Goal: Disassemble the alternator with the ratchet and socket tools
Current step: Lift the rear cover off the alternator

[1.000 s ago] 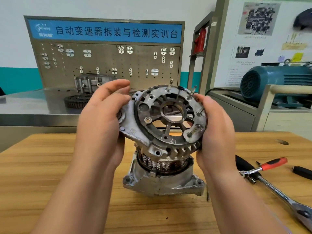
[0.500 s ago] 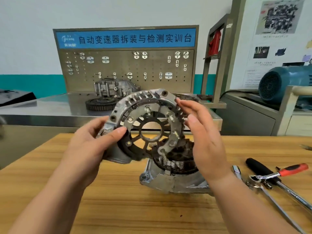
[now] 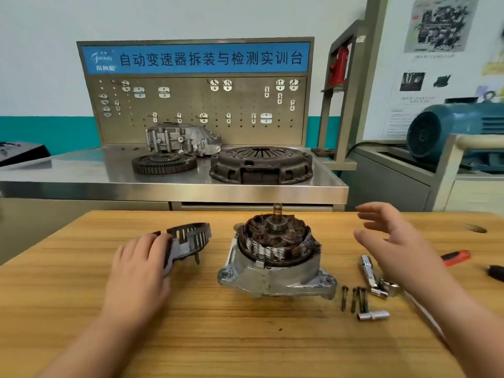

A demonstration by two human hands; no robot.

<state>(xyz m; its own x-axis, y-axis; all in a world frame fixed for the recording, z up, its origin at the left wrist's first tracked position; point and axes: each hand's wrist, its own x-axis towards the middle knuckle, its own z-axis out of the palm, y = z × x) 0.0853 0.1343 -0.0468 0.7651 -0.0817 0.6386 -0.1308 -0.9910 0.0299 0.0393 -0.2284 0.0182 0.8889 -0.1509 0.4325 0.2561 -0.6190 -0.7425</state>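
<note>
Silver cast alternator body (image 3: 275,268) with bare copper windings sits mid wooden worktop (image 3: 245,345), likely heavy and rigid, so grab housing lugs not fragile wire; left hand (image 3: 141,266) grips slotted grey end cover (image 3: 191,237) beside it, right hand (image 3: 392,241) spread wide, empty

Bare left grip (image 3: 136,271) and right grip (image 3: 395,246) on bare forearms (image 3: 90,339).

wood table (image 3: 191,336) w/ alternator body (image 3: 275,271) standing mid-top, shaft up. end cover (image 3: 191,237) to its left, tilted, 1 edge on the wood. right of the body: a few dark bolts (image 3: 354,298) side by side, chrome socket (image 3: 373,315) just in front of them, chrome bar (image 3: 366,266) + ratchet head (image 3: 388,289) behind. red-handled tool (image 3: 456,257) & black handle (image 3: 495,272) at far right.
</note>
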